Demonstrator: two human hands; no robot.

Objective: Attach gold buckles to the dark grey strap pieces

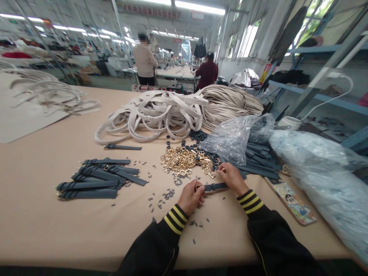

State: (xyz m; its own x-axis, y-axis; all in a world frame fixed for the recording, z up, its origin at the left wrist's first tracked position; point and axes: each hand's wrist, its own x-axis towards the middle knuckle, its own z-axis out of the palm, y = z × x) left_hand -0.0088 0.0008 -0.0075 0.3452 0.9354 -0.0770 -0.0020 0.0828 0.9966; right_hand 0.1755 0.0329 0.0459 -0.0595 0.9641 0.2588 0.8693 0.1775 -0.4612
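1) Strap (220, 186) – short, dark, between the two hands, low over the table (115, 239), nearer the wearer than the heap of gold buckles (181, 159); lies roughly level, a dark band around it close to the buckle end
2) Left hand (191, 195) – thumb and fingers pinched on the strap at its buckle end; a bit of the gold-coloured frame shows at the fingertips
3) Right hand (233, 179) – fingers curled together above the far end of the strap, just beside the heap; strap runs in under the hand; can't tell whether it grips the strap or something small
4) Handling, my read – light, flat, bendy along its length but firm enough to keep its line; smooth face may slide a little; not fragile; the buckle is probably hard and slick, the stiffest spot
5) Best hold – pinch just behind the buckle with one hand, steady the tail flat with the other; keep fingertips off the band so it can slide
6) Around – buckled straps (94, 184) piled left; plain strips (257, 159) right, partly under a clear bag (227, 140); small dark bits (169, 194) scattered by the left hand
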